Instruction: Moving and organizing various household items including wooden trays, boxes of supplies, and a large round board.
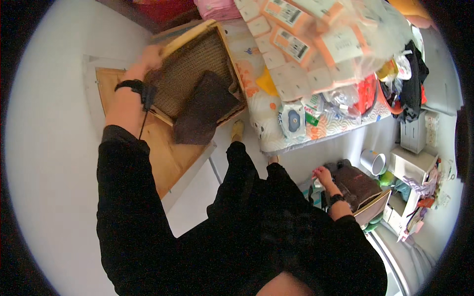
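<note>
My left hand (151, 58), blurred and with a black band at its wrist, grips the edge of a shallow wooden-framed box or drawer (189, 37). Brown textured material lines the tilted frame, and a dark brown cloth (207, 107) hangs over its lower side. Below the frame lies a pale wooden board or tabletop (166, 155). Out to the right, my right hand (323, 176) has its fingers drawn together beside a dark strap (310, 193), near a dark brown bag or case (355, 185); whether it holds the strap is unclear.
A bed with a patterned cover (266, 137) bears plastic-wrapped packs (314, 48), a wipes pack (293, 120) and a red package (366, 92). A white bin (373, 162) and white shelving (413, 162) stand right. A wall (55, 148) runs along the left.
</note>
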Demonstrator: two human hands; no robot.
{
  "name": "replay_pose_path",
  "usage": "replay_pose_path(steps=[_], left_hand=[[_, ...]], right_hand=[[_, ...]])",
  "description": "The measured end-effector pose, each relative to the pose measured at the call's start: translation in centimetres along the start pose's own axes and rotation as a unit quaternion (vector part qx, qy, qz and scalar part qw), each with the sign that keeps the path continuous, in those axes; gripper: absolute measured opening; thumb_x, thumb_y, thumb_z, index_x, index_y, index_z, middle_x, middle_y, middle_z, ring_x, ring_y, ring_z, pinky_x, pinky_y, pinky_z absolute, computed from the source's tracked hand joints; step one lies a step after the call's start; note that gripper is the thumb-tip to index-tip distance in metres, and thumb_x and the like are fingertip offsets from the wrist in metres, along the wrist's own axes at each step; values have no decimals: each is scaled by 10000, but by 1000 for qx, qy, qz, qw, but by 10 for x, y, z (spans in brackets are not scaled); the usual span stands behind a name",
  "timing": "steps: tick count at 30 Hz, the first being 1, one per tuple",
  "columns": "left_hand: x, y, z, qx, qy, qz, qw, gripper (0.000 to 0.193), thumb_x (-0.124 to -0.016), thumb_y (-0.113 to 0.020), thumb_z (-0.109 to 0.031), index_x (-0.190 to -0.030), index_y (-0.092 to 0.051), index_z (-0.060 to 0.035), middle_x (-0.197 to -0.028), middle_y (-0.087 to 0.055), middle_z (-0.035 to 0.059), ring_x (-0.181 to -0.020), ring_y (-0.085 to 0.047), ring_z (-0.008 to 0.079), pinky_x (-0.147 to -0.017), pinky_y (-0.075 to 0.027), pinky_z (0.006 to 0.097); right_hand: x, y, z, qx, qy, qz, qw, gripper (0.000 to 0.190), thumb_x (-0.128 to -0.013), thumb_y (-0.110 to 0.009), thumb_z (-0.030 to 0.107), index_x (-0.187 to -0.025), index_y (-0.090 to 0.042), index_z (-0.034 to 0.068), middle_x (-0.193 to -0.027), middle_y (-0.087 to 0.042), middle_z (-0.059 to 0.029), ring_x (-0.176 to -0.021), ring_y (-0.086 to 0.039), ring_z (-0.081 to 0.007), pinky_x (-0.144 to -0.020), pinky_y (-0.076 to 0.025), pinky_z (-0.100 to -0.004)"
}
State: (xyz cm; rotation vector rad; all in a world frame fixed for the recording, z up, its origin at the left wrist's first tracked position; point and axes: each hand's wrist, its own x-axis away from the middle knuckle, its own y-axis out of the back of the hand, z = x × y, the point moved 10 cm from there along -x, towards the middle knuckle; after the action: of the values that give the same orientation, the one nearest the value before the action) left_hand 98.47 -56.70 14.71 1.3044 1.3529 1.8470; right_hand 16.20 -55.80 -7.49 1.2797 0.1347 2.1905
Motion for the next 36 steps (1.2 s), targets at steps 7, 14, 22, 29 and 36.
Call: replay_pose_path(steps=[7, 14, 22, 29, 36], left_hand=[[82, 148, -7, 127, 34, 72, 989, 499, -570, -515, -3, -1067, -547, -44, -722, -579, 93, -542, -528, 171, -466, -415, 347], [187, 309, -39, 47, 126, 35, 990, 541, -572, -487, -12, -1106, -538, -83, -688, -555, 36, -559, -500, 127, -449, -407, 294], [302, 383, -88, 177, 152, -44, 971, 401, -547, -517, -84, -940, -551, -13, -745, -515, 30, -641, -533, 156, -561, -481, 289], [313, 365, -126, 284, 99, -60, 952, 295, -592, -549, -152, -851, -544, -9, -707, -514, 27, -610, -505, 136, -517, -423, 248], [337, 345, -147, 354, 79, -7, 932, 352, -662, -539, -146, -975, -513, 14, -884, -549, 71, -783, -532, 160, -669, -455, 280]], right_hand=[[-22, -8, 78, -37, 33, 30, 998, 190, -787, -577, 182, -852, -601, 5, -679, -628, -58, -595, -594, -141, -573, -456, -264], [-7, -88, 225, -111, 156, 234, 953, 448, -710, -695, 269, -1083, -565, 57, -928, -595, -97, -866, -551, -148, -795, -430, -292], [59, -82, 325, -344, 210, 330, 854, 516, -720, -689, 290, -1098, -527, -22, -984, -585, -112, -927, -554, -202, -860, -417, -325], [118, 69, 281, -450, 123, 244, 850, 386, -694, -598, 126, -1042, -518, -22, -917, -592, -116, -833, -573, -224, -788, -459, -341], [168, 117, 261, -404, 171, 101, 893, 422, -662, -603, 143, -1035, -514, -34, -882, -592, -119, -751, -574, -218, -684, -477, -341]])
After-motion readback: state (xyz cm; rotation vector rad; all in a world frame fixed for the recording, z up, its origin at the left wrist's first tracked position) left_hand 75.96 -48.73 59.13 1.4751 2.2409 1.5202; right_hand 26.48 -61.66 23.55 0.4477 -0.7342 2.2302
